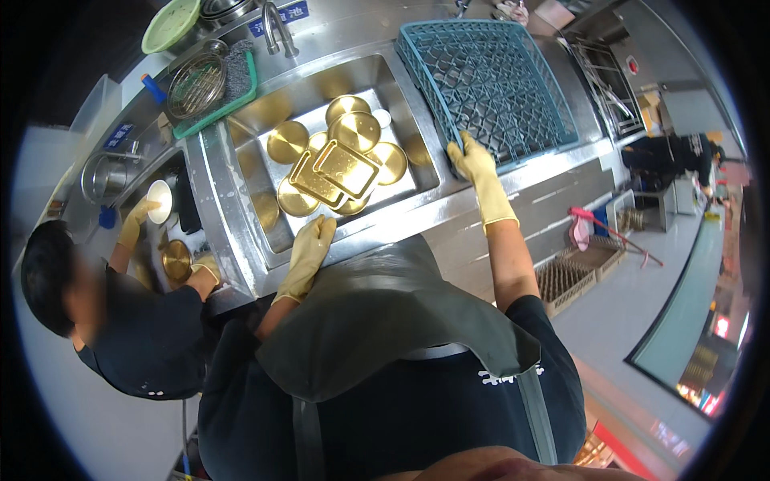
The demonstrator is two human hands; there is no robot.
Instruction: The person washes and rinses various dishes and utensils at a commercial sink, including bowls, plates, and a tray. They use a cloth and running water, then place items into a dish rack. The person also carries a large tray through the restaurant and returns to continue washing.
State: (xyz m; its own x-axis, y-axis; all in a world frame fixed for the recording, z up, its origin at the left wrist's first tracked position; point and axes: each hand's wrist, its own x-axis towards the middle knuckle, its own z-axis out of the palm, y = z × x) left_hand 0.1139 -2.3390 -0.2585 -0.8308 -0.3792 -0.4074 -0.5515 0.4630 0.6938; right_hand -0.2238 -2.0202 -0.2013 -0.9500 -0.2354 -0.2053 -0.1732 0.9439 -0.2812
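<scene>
Yellow rubber gloves cover both my hands. My left hand (313, 243) rests at the front rim of a stainless steel sink (355, 223); whether its fingers grip the rim I cannot tell. Inside the sink lie several round gold-coloured metal dishes (356, 132) and two rectangular gold-coloured metal trays (347, 169), overlapping in a loose pile. A small white dish (381, 118) lies at the pile's upper right. My right hand (472, 157) has its fingers on the near left corner of a blue plastic dish rack (490, 90), which stands on the steel counter right of the sink.
At the left, a co-worker in yellow gloves holds a white bowl (159, 201) over another sink. A green tray (249, 78) with wire strainers (197, 84) stands behind, beside a faucet (278, 30). Brown plastic crates (565, 279) sit on the floor at right. Another person stands far right.
</scene>
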